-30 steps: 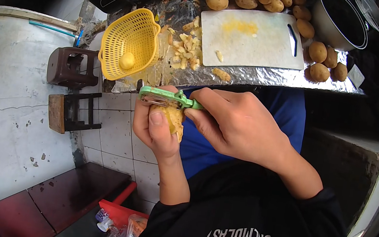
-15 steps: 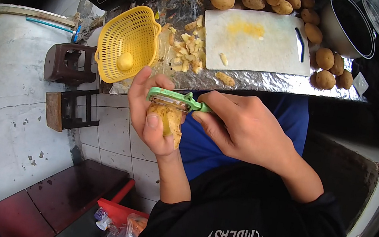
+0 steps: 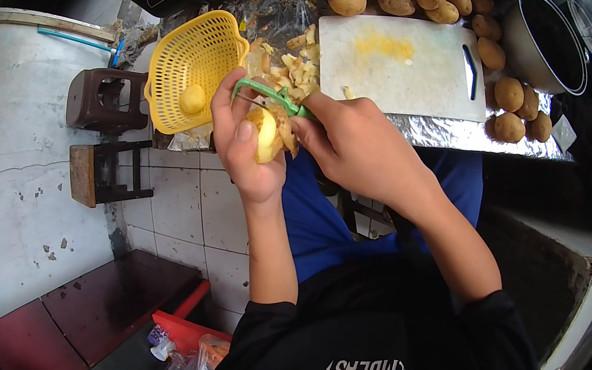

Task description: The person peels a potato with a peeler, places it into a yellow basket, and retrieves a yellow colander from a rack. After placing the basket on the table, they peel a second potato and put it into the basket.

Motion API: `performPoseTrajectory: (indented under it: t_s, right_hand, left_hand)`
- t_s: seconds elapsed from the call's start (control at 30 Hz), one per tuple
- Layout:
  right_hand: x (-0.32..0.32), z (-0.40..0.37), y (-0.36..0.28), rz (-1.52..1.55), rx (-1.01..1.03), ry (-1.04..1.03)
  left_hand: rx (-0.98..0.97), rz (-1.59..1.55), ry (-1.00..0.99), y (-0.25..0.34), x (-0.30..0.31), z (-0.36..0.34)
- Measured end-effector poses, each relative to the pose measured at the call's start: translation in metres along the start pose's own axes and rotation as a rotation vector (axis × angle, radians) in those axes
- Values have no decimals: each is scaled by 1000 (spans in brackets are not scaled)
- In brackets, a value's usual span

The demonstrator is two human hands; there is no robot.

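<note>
The tabletop (image 3: 454, 135) stretches across the far side of the scene, its near edge covered in shiny foil. A white cutting board (image 3: 398, 78) lies on it, with a yellow stain in its far half and a dark-rimmed handle slot at its right end. Beyond the board's far right corner stands a grey pot (image 3: 531, 63). At the tabletop's left end sits a yellow basket (image 3: 209, 52) with perforated walls.

The right hand (image 3: 369, 150) is just off the near edge of the board, its grip closed around the handle of a green peeler (image 3: 294, 108). The left hand (image 3: 257, 168), near the basket, has its grip grasping a potato (image 3: 266, 135) between thumb and fingers. That potato is partly peeled, pale yellow on its left and brown-skinned on its right. The peeler's head lies across its far end; whether the blade touches, I cannot tell.

Unpeeled potatoes (image 3: 395, 1) line the board's far and right sides. One peeled potato (image 3: 192, 99) rests inside the basket. Peelings (image 3: 296, 75) are heaped between basket and board.
</note>
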State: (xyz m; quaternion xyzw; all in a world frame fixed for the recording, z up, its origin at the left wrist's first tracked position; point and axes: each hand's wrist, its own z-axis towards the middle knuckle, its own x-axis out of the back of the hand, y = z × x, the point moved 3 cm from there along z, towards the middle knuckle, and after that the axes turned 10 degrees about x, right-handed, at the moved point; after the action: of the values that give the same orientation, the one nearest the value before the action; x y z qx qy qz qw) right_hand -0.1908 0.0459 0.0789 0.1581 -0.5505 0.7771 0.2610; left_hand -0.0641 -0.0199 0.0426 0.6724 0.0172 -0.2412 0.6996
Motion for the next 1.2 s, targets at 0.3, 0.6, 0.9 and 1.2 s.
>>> performPoseTrajectory:
  t_s: [0.3, 0.6, 0.9, 1.2]
  right_hand:
    - [7, 24, 34, -71, 10, -197]
    - [8, 30, 42, -271, 75, 129]
    - [22, 39, 42, -175, -26, 125]
    - [26, 30, 25, -163, 136, 147]
  left_hand:
    - [29, 66, -175, -26, 3, 25]
    - [117, -137, -92, -30, 2, 9]
    - [-117, 295, -72, -18, 5, 3]
    - [175, 274, 125, -13, 1, 6]
